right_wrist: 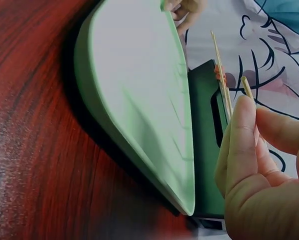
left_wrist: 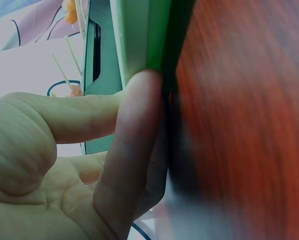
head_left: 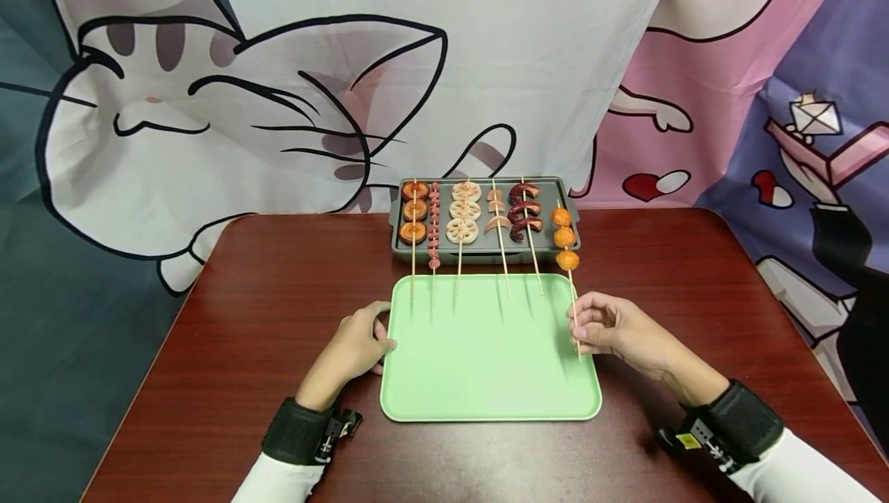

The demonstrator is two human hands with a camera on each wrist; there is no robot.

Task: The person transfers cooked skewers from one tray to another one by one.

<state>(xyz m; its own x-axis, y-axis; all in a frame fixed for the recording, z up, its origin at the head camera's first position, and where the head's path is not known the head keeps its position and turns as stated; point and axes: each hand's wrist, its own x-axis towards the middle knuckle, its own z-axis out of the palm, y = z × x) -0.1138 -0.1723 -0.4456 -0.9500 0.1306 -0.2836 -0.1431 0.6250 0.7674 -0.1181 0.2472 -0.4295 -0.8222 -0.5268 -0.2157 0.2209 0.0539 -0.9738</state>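
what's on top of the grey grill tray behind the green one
Five skewers lie across the grey grill tray; a sixth, the fish-ball skewer, sits at its right edge, its stick pinched by the right hand. The sticks overhang the green tray. The food hides the grill surface beneath.

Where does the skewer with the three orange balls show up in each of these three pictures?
Head: the orange-ball skewer is the rightmost one, its stick pinched by the right hand over the green tray.
Left wrist: only an orange bit at the top edge.
Right wrist: only its bare stick, by the fingers.
Shared landmark: the green tray.
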